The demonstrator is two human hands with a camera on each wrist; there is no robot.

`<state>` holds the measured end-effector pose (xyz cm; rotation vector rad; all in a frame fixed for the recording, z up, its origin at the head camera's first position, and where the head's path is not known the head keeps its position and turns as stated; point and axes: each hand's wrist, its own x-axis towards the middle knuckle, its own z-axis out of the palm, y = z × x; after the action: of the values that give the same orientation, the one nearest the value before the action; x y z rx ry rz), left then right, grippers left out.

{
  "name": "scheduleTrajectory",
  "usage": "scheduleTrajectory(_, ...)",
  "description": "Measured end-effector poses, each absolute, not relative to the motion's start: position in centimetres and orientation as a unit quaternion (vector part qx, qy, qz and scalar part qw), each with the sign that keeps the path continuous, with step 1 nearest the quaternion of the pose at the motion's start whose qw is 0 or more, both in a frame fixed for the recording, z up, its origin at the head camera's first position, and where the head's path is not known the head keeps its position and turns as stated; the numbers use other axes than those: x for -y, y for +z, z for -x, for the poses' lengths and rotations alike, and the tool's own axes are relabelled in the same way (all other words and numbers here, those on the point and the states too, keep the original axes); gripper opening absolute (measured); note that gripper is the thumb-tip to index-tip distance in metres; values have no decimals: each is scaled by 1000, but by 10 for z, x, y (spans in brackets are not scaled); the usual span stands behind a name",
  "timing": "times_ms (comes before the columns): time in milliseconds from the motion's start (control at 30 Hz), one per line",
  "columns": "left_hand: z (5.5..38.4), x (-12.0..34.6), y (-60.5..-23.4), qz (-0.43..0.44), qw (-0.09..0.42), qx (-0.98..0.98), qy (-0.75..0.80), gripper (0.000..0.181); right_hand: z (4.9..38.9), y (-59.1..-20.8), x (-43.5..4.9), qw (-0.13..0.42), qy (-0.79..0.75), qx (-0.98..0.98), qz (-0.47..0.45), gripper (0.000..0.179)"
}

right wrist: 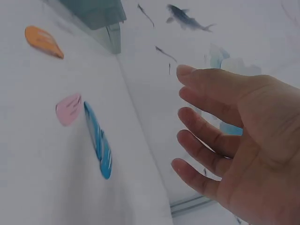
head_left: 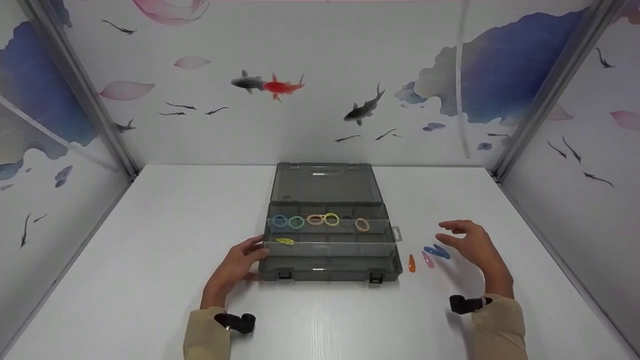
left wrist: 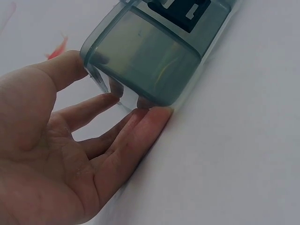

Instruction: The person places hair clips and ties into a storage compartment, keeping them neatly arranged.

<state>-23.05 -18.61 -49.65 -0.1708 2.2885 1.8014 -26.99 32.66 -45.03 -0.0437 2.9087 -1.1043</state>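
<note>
An opened grey plastic organizer box rests on the white table. My left hand touches its left side, fingertips against the wall at the front corner in the left wrist view. On the table right of the box lie an orange hair clip, a pink hair clip and two overlapping blue hair clips. Just right of these my right hand hovers with fingers loosely bent and nothing between them. A yellow hair clip sits in the box's middle row, at the left.
Several coloured hair ties, among them a green one and a yellow one, stand along the box's back row. The lid leans back toward the patterned rear wall. Side walls enclose the white table.
</note>
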Motion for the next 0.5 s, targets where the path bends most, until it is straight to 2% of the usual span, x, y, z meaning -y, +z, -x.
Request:
scheduleTrajectory(167, 231, 187, -497, 61, 111, -778, 615, 59, 271, -465, -341, 69, -367, -927, -18, 63)
scheduleTrajectory(333, 231, 187, -497, 59, 113, -777, 616, 60, 269, -472, -347, 115, -376, -918, -50, 62)
scheduleTrajectory(500, 232, 186, -497, 61, 111, -778, 615, 60, 269, -476, -345, 119, -378, -915, -75, 57)
